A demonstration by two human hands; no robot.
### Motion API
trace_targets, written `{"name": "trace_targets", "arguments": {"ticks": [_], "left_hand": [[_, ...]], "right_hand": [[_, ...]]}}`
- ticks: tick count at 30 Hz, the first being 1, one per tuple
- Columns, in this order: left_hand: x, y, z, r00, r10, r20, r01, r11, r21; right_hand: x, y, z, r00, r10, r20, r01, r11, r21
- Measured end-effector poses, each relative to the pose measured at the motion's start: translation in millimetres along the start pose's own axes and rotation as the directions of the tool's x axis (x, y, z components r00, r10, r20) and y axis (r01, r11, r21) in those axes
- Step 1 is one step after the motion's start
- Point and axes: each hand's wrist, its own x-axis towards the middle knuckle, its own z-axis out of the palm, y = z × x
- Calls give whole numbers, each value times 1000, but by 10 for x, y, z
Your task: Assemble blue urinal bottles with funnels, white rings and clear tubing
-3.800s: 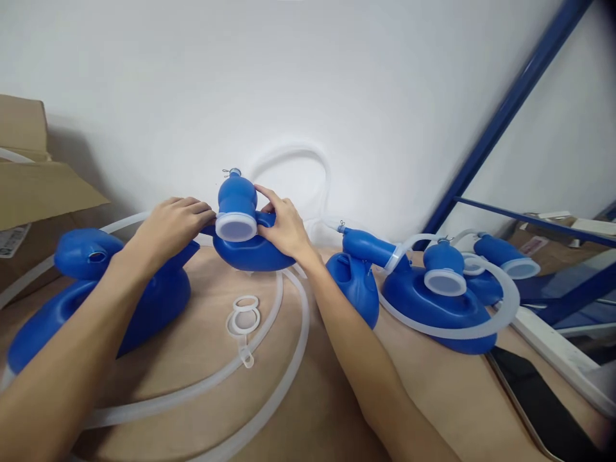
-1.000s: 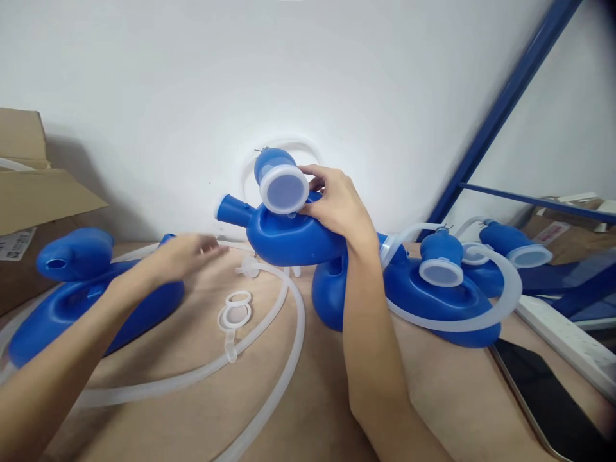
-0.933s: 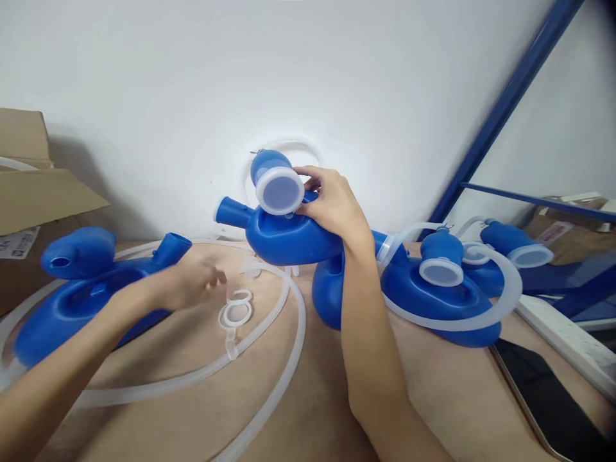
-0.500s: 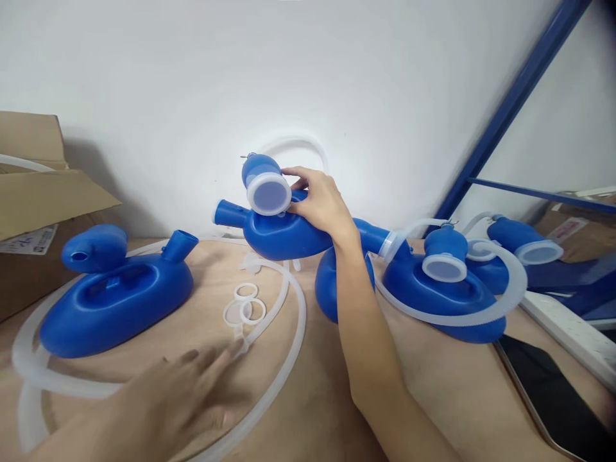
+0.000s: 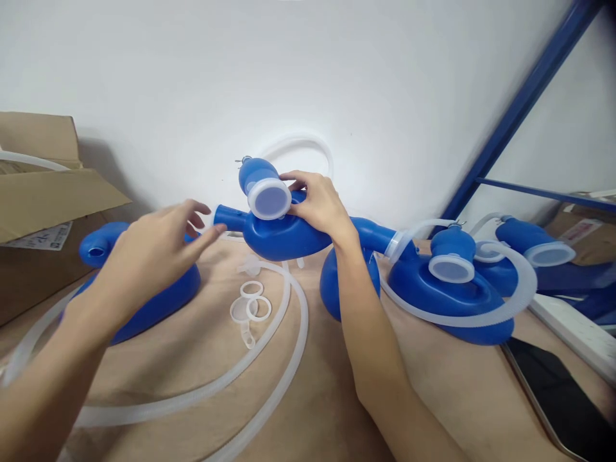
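My right hand (image 5: pixel 318 202) is closed round the handle of a blue plastic urinal bottle (image 5: pixel 283 239), holding it above the table. Atop this bottle rests a blue bulb-shaped funnel (image 5: pixel 256 174) with a whitish lid (image 5: pixel 269 198); my right thumb and fingertips lie against it. The bottle's neck (image 5: pixel 230 217) points left. Beside its mouth is my left hand (image 5: pixel 163 240), thumb and fingers apart, with nothing seen in them. On the table below lie white rings (image 5: pixel 258 308) and a clear tabbed cap (image 5: pixel 248 335). A translucent hose (image 5: pixel 302 314) curves around them.
Another blue bottle (image 5: pixel 158 307) with a blue funnel piece (image 5: pixel 96 247) stands left, partly behind my left arm. More bottles with hoses (image 5: pixel 447 301) stand right, near a phone (image 5: pixel 553 391). A cardboard box (image 5: pixel 43 199) is at left; a blue metal frame (image 5: pixel 524 106) rises right.
The held bottle has shifted right and tilted since the oldest frame. My left hand left its neck, went down past the rings and came back up beside it. One ring has slid right.
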Motion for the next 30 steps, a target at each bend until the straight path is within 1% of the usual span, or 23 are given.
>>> {"name": "trace_targets", "arguments": {"ticks": [1,4,5,7,8,9,10,12,14,16,18,21,22,23,25,26,27,28,30], "left_hand": [[98,15,15,999,-29,-19,28,999,-44],[244,-2,130,998,-57,26,61,979,-196],[252,-25,171,998,-65,12,66,966,-250],[241,-88,225,992,-106,-70,74,931,-357],[230,-122,234,989,-124,-82,82,916,-394],[221,-156,232,989,-135,-57,100,905,-413],[216,-187,223,991,-135,-6,120,902,-416],[219,-243,200,988,-79,133,128,901,-414],[230,-292,189,975,21,220,89,875,-475],[237,-340,196,958,118,263,55,822,-567],[234,-390,210,939,174,296,58,769,-637],[216,-458,207,937,224,269,57,661,-748],[209,-472,196,940,220,262,52,664,-746],[203,-480,182,942,203,266,46,707,-705],[196,-476,161,940,157,303,23,857,-514],[194,-466,165,930,153,334,-7,916,-401],[192,-452,186,911,171,376,-52,951,-306],[190,-437,226,883,200,424,-102,965,-243],[182,-412,361,811,257,525,-182,965,-191]], "right_hand": [[1,7,-3,1000,-2,2,2,1000,16],[-4,26,-44,1000,-10,8,9,997,75],[-9,30,-64,1000,-21,19,19,995,99],[-19,37,-104,998,-49,47,41,988,147],[-23,41,-121,996,-60,60,49,985,168],[-27,43,-134,995,-69,69,55,981,185],[-31,46,-143,994,-76,73,60,979,194],[-37,50,-150,993,-84,78,69,982,177],[-46,57,-146,993,-94,71,84,988,133],[-59,75,-139,992,-107,65,100,990,96],[-73,114,-141,990,-121,69,115,989,89],[-93,213,-170,991,-119,58,112,986,120],[-99,252,-186,994,-108,36,102,985,136],[-102,288,-202,996,-92,10,89,984,152],[-105,343,-227,998,-58,-37,64,983,175],[-103,358,-233,997,-52,-50,60,982,177],[-101,362,-234,997,-56,-54,64,983,170],[-99,356,-231,997,-69,-45,75,985,157],[-97,321,-216,994,-106,17,103,987,122]]}}
